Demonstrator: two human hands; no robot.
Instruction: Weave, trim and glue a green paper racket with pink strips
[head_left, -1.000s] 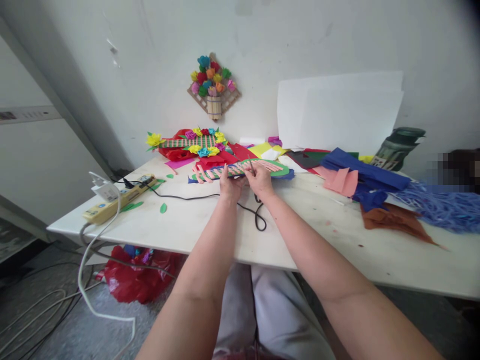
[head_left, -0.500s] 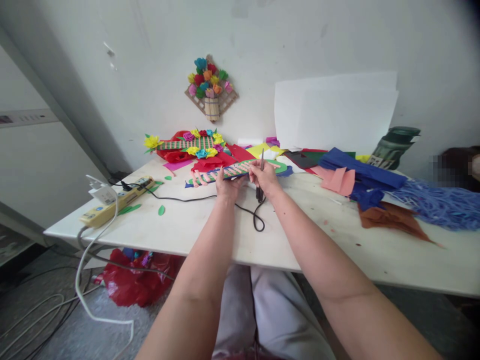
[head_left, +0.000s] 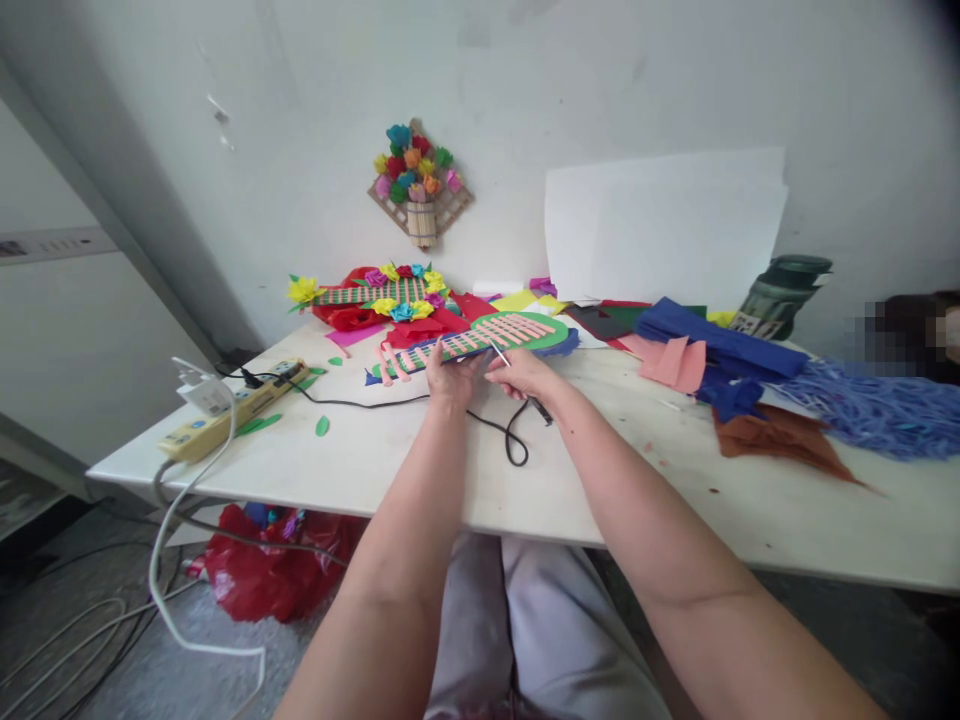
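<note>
In front of me, a long, paddle-shaped green paper craft is held up over the table, with pink paper strips laid across its dark lines and blue paper under its edge. My left hand grips its near edge from below, thumb on top. My right hand, just to the right, is closed around a slim tool with a silver shaft and a black handle end. The tool's tip lies by the craft's near edge; whether it touches cannot be made out. A black cord loops beneath my hands.
A flower-trimmed craft lies at the back left. A yellow power strip with cables sits left. Crepe paper, blue shredded strips and a green bottle are on the right. A red bag is under the table.
The tool in my right hand has swung from upright to slanting, its black end now toward my wrist. My right hand has dropped slightly, and more of the pink strips show.
</note>
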